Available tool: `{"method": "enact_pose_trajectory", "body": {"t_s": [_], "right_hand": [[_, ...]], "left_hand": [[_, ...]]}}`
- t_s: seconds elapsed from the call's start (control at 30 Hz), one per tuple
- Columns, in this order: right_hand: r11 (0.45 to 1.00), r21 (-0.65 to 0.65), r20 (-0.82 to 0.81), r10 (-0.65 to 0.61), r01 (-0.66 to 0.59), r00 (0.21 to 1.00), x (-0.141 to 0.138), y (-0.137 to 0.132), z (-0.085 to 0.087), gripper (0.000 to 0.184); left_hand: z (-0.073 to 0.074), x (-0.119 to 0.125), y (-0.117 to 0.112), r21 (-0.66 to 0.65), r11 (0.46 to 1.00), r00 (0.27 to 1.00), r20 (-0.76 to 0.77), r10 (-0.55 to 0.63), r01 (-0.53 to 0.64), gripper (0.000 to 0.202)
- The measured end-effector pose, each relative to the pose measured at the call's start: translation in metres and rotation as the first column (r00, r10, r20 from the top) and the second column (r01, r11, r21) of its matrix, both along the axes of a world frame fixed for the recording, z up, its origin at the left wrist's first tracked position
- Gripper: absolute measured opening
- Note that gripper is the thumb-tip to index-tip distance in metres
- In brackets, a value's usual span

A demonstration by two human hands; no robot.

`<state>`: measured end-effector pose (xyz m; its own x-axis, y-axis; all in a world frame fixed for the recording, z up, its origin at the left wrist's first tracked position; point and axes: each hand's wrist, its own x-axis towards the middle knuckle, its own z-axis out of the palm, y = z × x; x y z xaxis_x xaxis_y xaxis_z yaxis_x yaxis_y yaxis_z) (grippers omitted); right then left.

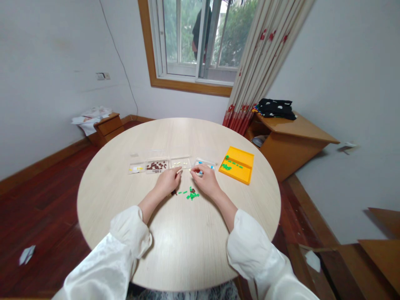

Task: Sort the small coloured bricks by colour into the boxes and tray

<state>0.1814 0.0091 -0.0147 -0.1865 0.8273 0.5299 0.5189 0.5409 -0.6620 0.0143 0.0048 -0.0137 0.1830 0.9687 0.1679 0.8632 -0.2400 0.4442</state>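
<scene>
My left hand (pixel 168 181) is closed in a pinch by the front edge of a clear box (pixel 171 163) with a few cream pieces (pixel 178 163). Something thin and pale shows at its fingertips, too small to name. Across a narrow gap, my right hand (pixel 205 179) also pinches, with a tiny pale-yellow spot at its fingertips. It partly covers a clear box with blue pieces (pixel 212 167). Between my wrists, a loose pile of small green pieces (pixel 192 196) lies on the table, with a brown piece (pixel 193 190) on it. More brown bits (pixel 174 193) lie beside my left hand.
Brown pieces (pixel 156 165) fill a clear box on the left; another there holds yellow and white bits (pixel 136 169). A yellow-orange two-part tray (pixel 242 152) with green pieces (pixel 226 167) sits at right. The round table (pixel 175 241) stands near a wooden cabinet (pixel 290 141).
</scene>
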Motion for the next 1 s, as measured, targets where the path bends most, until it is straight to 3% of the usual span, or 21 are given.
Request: {"method": "enact_pose_trajectory", "body": {"t_s": [0.27,0.53,0.7,1.0], "right_hand": [[1.000,-0.003,0.001,-0.003,0.003,1.000,0.001,0.000,0.000,0.011],[1.000,-0.004,0.013,-0.020,0.020,1.000,0.002,0.001,-0.001,0.011],[0.999,0.023,0.026,-0.042,0.041,0.999,0.003,0.001,-0.001,0.010],[0.981,0.095,0.095,-0.178,0.169,0.979,0.006,0.006,-0.010,0.009]], "left_hand": [[0.006,0.001,-0.002,-0.060,0.997,0.989,-0.144,0.029,-0.038,0.044],[0.005,-0.001,-0.001,0.002,0.999,0.994,-0.095,0.049,-0.049,0.030],[0.006,-0.002,-0.001,0.009,1.000,1.000,-0.028,-0.013,0.013,0.022],[0.010,0.001,-0.004,-0.025,0.998,0.998,0.005,-0.059,0.060,0.017]]}}
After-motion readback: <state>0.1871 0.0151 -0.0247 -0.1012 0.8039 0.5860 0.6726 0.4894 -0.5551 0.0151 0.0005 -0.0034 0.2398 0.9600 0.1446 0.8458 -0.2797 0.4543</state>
